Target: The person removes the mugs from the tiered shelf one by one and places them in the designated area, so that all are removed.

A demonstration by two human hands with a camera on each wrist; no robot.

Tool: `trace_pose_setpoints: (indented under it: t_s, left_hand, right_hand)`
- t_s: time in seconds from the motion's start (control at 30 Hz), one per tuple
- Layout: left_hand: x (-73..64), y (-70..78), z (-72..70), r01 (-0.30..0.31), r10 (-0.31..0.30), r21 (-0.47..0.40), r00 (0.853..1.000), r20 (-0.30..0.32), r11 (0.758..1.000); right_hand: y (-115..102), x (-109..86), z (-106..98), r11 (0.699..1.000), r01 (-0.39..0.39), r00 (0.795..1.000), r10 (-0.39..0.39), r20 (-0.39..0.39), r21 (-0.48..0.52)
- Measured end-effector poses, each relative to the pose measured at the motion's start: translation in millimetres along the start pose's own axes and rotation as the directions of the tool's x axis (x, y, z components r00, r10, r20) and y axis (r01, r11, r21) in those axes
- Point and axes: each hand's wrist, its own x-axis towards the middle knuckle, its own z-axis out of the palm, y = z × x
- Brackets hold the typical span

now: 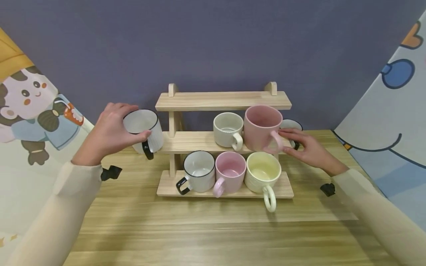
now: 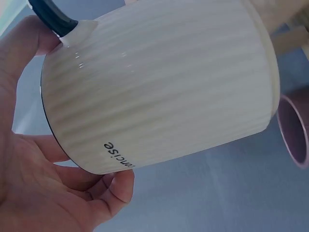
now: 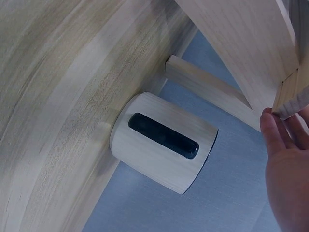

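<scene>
My left hand [image 1: 114,129] grips a white ribbed mug [image 1: 154,138] near its dark rim, left of the wooden shelf [image 1: 189,140]. Its black handle [image 2: 53,17] lies by the thumb, and the body shows dark lettering in the left wrist view. The mug hangs upright above the table. My right hand [image 1: 307,149] holds the right end of the middle tier, fingertips on the board's edge [image 3: 285,108]. Just left of that hand stands a large pink mug [image 1: 261,129] on the tier. Another white mug [image 3: 164,142] with a black handle stands behind the hand.
A pale grey mug [image 1: 227,127] shares the middle tier. Along the bottom tier stand a white black-rimmed mug [image 1: 204,181], a small pink mug [image 1: 233,184] and a yellow mug [image 1: 261,181]. A blue-grey backdrop [image 1: 213,48] rises behind the wood-grained table [image 1: 216,236].
</scene>
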Motion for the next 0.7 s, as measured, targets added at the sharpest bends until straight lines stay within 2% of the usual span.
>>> trace_pose_setpoints:
  t_s: [0.2, 0.37, 0.53, 0.7]
  left_hand:
    - [-16.1, -21.1, -6.7, 0.051, -0.053, 0.066, 0.998, 0.03, 0.997]
    - [-30.5, -42.8, -3.0, 0.097, -0.104, 0.097, 0.992, 0.069, 0.99]
    - [-43.1, -64.4, 8.9, 0.101, -0.11, 0.088, 0.99, 0.092, 0.991]
    - [-47.7, -83.9, 27.9, 0.08, -0.086, 0.067, 0.991, 0.102, 0.995]
  right_hand:
    - [0.0, 0.0, 0.0, 1.0, -0.009, 1.0, 0.009, 0.005, 0.001]
    - [-1.2, -0.4, 0.1, 1.0, 0.0, 1.0, 0.0, 0.004, 0.004]
    - [-2.3, -0.2, -0.6, 1.0, -0.009, 1.0, 0.009, 0.004, 0.0]
    - [-2.8, 0.0, -0.7, 0.999, -0.036, 0.999, 0.036, 0.014, 0.001]
